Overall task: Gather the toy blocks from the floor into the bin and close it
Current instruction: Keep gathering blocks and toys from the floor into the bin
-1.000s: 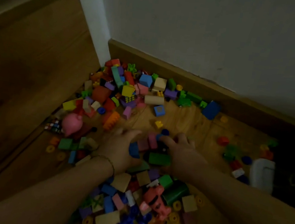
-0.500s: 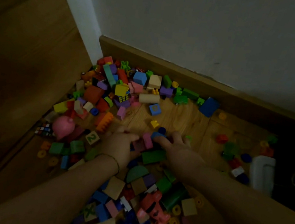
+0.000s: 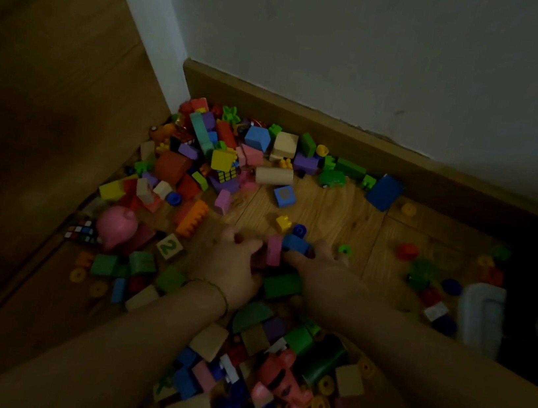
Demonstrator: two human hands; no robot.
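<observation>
Many coloured toy blocks lie on the wooden floor (image 3: pixel 329 209) in the room's corner. One heap (image 3: pixel 218 162) sits against the skirting board, another (image 3: pixel 248 367) lies between my forearms. My left hand (image 3: pixel 234 268) and my right hand (image 3: pixel 324 270) rest low on the floor, fingers apart, on either side of a small cluster. That cluster is a pink block (image 3: pixel 274 250), a blue block (image 3: pixel 295 243) and a green block (image 3: pixel 282 285). Neither hand is closed around a block. A white plastic object (image 3: pixel 481 320) at the right edge may be part of the bin; darkness hides the rest.
A pink pig toy (image 3: pixel 117 225) and a small puzzle cube (image 3: pixel 81 230) lie at the left. Loose blocks and rings are scattered at the right (image 3: pixel 420 270). The skirting board (image 3: pixel 307 119) and wall close off the far side. Bare floor (image 3: pixel 33 101) stretches to the left.
Both hands have slid forward along the floor, away from me. The pink and blue blocks stay between the fingertips, and the green block now lies nearer the wrists.
</observation>
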